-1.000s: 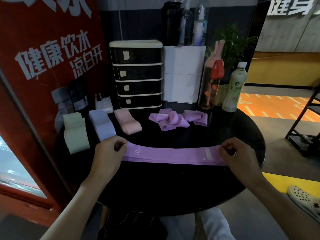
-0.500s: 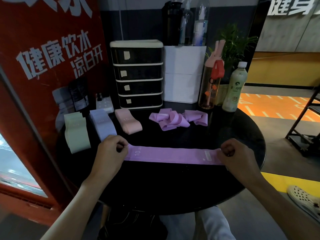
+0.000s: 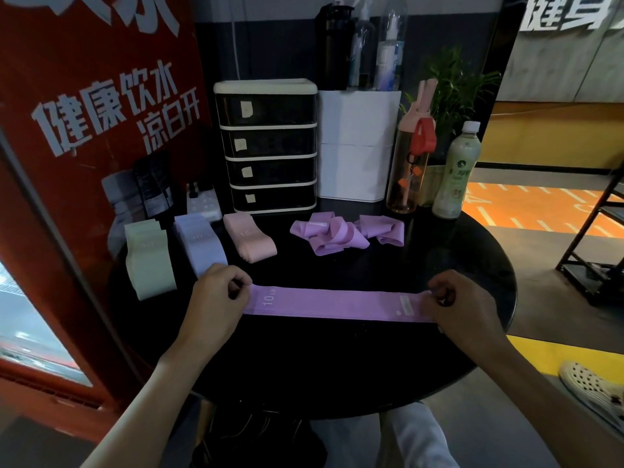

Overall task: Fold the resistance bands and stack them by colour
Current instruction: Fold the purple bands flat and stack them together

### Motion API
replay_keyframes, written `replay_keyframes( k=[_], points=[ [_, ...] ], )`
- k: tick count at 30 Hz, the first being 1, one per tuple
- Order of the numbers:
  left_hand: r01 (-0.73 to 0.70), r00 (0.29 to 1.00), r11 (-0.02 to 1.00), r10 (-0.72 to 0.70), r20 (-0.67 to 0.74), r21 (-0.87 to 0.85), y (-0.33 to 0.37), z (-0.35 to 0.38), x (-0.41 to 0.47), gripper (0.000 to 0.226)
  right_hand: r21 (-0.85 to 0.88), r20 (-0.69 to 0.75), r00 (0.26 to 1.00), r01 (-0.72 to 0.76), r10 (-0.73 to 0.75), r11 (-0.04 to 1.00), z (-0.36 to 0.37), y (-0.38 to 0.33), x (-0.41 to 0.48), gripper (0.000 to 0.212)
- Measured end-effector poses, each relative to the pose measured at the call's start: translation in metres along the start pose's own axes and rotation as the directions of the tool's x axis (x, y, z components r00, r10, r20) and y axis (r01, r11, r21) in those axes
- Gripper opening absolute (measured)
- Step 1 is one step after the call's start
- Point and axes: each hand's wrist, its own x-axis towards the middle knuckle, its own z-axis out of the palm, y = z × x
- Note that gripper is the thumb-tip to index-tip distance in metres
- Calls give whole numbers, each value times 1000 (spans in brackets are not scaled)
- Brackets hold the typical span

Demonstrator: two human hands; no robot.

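Round black tabletop [image 3: 337, 359] in a dim gym corner. Both hands rest knuckles-up on it. The left hand [image 3: 216, 295] and right hand [image 3: 462, 302] each pinch one end of a flat purple rubber resistance band [image 3: 337, 304] laid straight between them. "10 LB" is printed just beside the left hand. Beyond the left hand sit three folded stacks: pale green stack [image 3: 148, 261], pale blue stack [image 3: 202, 244] and pink stack [image 3: 250, 241]. Beyond and between the hands lies a loose heap of purple bands [image 3: 331, 234], number unclear. Left of the left hand, a red panel [image 3: 84, 136] reads "健康饮水 凉白开".

band [image 3: 337, 304] flat on table [image 3: 337, 366], folded stacks [image 3: 202, 246] behind left, loose bands [image 3: 327, 236] behind
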Motion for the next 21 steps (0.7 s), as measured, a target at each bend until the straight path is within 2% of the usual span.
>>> replay_keyframes(
  k=[4,7,10,16,21],
  points=[
    [-34,999,999,34,11,29,0,1,0,25,-33,30,1000,-3,4,999,0,0,1,18],
    [-166,985,981,170,-32,98,14,6,4,19,-28,15,1000,11,-10,1000,1,1,1,15],
    [-264,964,963,262,56,54,41,25,7,14,-4,-10,999,31,-31,1000,0,2,3,16],
    [-206,951,979,197,237,12,43,59,8,4,27,89,994,67,-69,997,0,-22,36,13],
    [-206,949,978,191,249,38,41,58,9,3,35,175,952,250,-252,968,34,-78,84,18]
  ],
)
